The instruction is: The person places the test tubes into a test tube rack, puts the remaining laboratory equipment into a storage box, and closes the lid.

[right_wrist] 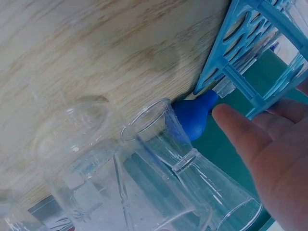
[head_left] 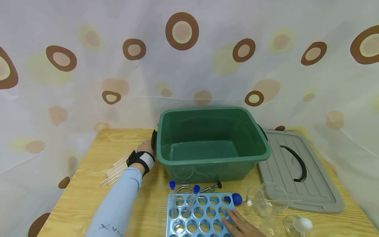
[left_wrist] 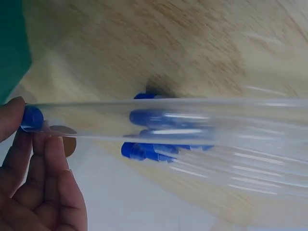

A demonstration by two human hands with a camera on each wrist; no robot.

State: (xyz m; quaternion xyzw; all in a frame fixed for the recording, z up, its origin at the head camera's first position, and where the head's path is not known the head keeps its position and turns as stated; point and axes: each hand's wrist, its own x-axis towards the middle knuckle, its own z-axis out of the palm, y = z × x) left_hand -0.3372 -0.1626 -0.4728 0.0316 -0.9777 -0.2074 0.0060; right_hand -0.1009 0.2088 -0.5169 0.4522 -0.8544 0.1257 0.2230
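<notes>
A dark X (head_left: 104, 226) marks the blue sleeve (head_left: 118, 197), left of the bin (head_left: 213, 171); smaller characters (head_left: 117, 232) beside it are illegible.

On the counter (head_left: 74, 210), tubes (head_left: 116, 170) lie left of the tub (head_left: 207, 172), a lid (head_left: 278, 168) right of it, the rack (head_left: 204, 214) before it.

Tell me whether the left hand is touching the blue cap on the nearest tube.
Touching. The left wrist view shows the left hand pinching the blue cap of the clear tube, thumb against its edge.
</notes>
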